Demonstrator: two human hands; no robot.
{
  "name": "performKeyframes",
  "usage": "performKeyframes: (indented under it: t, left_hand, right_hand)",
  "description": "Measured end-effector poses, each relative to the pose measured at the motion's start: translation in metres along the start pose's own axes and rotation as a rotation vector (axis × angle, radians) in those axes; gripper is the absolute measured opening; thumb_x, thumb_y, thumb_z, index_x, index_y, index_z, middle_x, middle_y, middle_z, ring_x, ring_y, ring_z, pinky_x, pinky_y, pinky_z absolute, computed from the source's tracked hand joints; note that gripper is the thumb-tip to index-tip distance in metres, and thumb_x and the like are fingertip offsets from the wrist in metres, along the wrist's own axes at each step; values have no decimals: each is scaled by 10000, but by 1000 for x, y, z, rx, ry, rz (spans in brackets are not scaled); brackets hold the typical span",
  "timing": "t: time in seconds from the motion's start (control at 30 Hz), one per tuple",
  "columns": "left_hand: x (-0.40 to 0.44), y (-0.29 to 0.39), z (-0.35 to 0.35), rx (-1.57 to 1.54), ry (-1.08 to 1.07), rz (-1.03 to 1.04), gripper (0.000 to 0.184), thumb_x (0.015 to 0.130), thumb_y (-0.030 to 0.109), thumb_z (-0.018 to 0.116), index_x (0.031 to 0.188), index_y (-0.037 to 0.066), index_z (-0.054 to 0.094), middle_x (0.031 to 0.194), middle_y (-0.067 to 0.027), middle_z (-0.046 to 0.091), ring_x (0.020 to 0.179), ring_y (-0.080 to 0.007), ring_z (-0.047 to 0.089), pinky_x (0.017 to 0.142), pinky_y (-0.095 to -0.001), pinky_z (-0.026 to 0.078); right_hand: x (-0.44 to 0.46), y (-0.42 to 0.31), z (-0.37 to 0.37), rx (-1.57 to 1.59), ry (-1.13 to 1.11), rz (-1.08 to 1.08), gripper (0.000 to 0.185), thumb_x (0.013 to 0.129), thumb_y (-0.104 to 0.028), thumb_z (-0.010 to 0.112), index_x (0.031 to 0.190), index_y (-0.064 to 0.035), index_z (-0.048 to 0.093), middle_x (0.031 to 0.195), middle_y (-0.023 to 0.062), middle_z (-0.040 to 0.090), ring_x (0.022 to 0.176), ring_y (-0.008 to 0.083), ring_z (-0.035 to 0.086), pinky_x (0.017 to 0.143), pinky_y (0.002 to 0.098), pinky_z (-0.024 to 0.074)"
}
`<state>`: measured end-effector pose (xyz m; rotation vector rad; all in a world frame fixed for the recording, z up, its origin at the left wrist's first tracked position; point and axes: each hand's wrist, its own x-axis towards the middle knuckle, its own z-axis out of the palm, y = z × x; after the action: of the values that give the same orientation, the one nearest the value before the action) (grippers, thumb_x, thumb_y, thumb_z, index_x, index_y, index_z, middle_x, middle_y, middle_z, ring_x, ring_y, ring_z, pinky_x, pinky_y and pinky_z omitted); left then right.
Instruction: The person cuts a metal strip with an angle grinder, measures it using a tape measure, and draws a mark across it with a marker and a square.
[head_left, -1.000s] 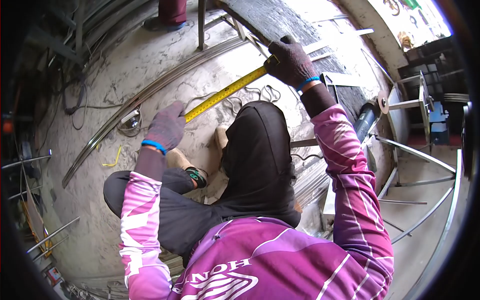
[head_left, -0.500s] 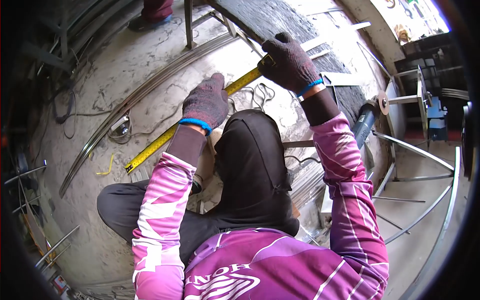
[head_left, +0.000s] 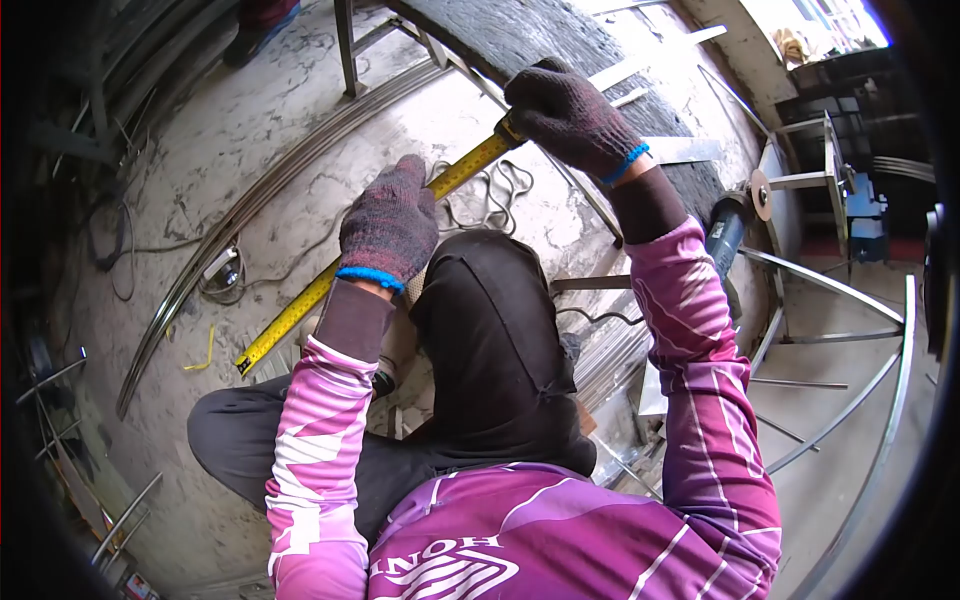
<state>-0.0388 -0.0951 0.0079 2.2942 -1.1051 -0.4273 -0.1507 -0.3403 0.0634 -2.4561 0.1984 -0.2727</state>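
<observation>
a yellow tape measure (head_left: 290, 322) is held stretched between two gloved hands. its case end is gripped by the right hand (head_left: 572, 118), whose fingers are curled tightly around it, with only a dark edge left showing at the near side of the fist. from there the blade is run down and leftward to the left hand (head_left: 390, 220), by which a middle stretch of it is covered. the fingers of the left hand are bent and kept together over the blade; whether it is pinched cannot be told, as the underside is hidden. beyond the left wrist the blade is seen again, its free end being reached well below and to the left of that hand. a looped cable (head_left: 500, 200) is seen on the floor (head_left: 300, 60) between the hands, below the blade. long metal strips (head_left: 335, 132) are laid on the floor above and to the left of the left hand. a dark worktop (head_left: 520, 35) is placed just beyond the right hand, and a grinder (head_left: 728, 232) is found below and to the right of that hand.
</observation>
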Motion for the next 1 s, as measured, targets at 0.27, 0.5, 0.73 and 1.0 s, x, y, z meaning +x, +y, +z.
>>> performKeyframes:
  t: [0.27,0.5,0.73,1.0]
  left_hand:
    - [-4,5,3,54,47,-13,195,954,180,592,1091,42,572,1039,-242,670,989,-444,656,840,-536,533]
    - [-3,4,4,57,37,-14,258,960,201,582,1161,40,580,1097,-245,663,1009,-442,655,854,-531,536]
    - [-2,4,1,26,35,-14,262,959,206,586,1163,42,579,1110,-245,667,1022,-442,655,867,-532,534]
    - [-4,6,1,53,39,-19,266,958,214,593,1163,43,595,1121,-235,671,1028,-437,656,870,-531,533]
  right_hand:
    - [5,-2,-1,-138,44,-110,170,855,-100,719,974,-1,650,915,122,574,822,271,608,752,372,536]
    - [-1,-5,-3,-226,4,-244,294,775,-82,803,998,-12,624,920,151,591,833,323,618,729,391,533]
    - [4,-12,-9,-368,-77,-134,353,717,-46,805,1017,-33,621,948,160,608,889,345,620,747,408,542]
    - [10,4,-11,-186,-85,-198,250,824,-141,747,1012,-14,642,964,159,616,910,349,610,802,422,531]
